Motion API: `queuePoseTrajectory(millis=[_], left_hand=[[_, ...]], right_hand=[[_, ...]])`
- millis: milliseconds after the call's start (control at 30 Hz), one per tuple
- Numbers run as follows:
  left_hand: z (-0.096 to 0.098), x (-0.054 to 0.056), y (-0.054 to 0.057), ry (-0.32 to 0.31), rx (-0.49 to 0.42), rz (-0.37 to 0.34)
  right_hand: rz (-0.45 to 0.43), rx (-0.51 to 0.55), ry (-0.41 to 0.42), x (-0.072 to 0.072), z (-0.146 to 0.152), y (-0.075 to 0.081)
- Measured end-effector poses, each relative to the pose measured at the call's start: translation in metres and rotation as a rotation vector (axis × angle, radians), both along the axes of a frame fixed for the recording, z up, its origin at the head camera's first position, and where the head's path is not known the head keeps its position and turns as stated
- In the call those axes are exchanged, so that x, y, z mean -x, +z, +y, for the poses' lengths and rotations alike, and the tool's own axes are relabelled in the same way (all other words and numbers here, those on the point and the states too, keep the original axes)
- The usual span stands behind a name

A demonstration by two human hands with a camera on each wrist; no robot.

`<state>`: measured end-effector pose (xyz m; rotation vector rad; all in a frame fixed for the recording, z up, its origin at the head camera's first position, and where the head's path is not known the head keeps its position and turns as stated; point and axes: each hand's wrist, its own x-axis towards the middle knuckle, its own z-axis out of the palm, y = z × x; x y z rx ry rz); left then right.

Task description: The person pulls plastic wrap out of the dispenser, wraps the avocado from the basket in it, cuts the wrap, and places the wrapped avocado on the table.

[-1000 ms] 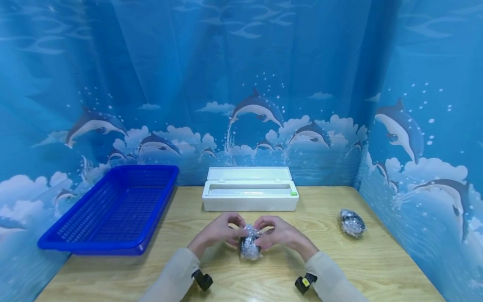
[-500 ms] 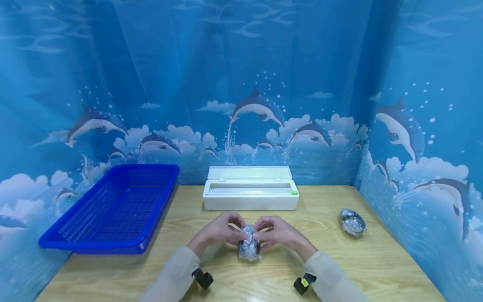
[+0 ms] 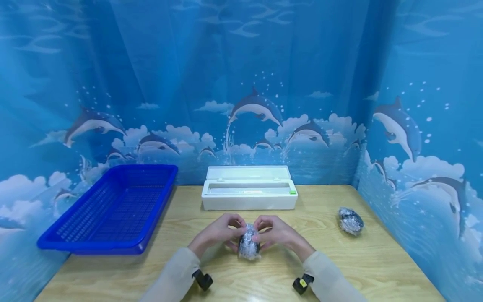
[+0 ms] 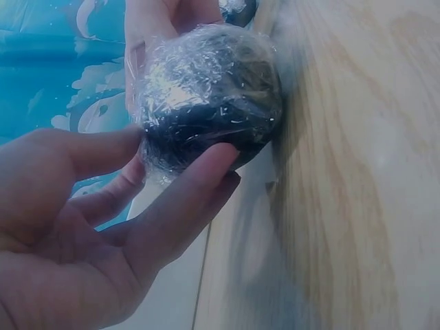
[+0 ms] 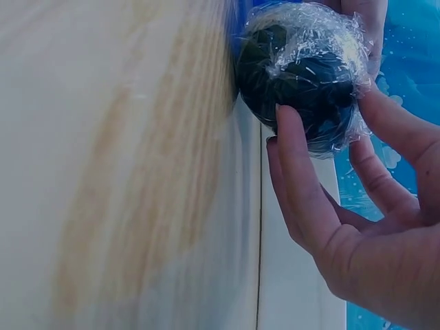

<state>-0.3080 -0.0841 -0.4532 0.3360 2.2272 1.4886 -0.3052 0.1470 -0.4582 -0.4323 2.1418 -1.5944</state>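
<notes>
A dark, rounded thing wrapped in crinkled cling film (image 3: 249, 245) stands on the table in the middle of the head view; the film hides its kind. My left hand (image 3: 219, 230) holds its left side, with thumb and fingertips against the film. From the right, my right hand (image 3: 278, 233) holds it the same way. In the left wrist view, the left fingers (image 4: 185, 196) press the dark lower side of the wrapped bundle (image 4: 213, 89). Shiny bunched film covers the top of the dark bundle (image 5: 302, 82) in the right wrist view.
Behind my hands stands a white cling film dispenser (image 3: 249, 203), lid raised. A blue plastic basket (image 3: 139, 247) sits at the left. Another dark film-wrapped bundle (image 3: 351, 221) lies toward the right edge of the wooden table (image 3: 241, 285). Dolphin-print curtains enclose the back and sides.
Both hands stay on the wrapped bundle, with small shifts of the fingers over the film at its upper end. The dispenser, basket and second bundle have not moved.
</notes>
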Motion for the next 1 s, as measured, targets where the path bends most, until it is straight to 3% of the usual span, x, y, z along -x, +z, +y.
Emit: queuePoseTrajectory(millis=[600, 1000], left_hand=[[0.0013, -0.0008, -0.0013, 0.026, 0.028, -0.011], [0.0002, -0.001, 0.0016, 0.004, -0.001, -0.005]], right_hand=[[-0.019, -0.028, 0.001, -0.0007, 0.0006, -0.001], [-0.003, -0.021, 0.015, -0.0013, 0.0009, 0.0011]])
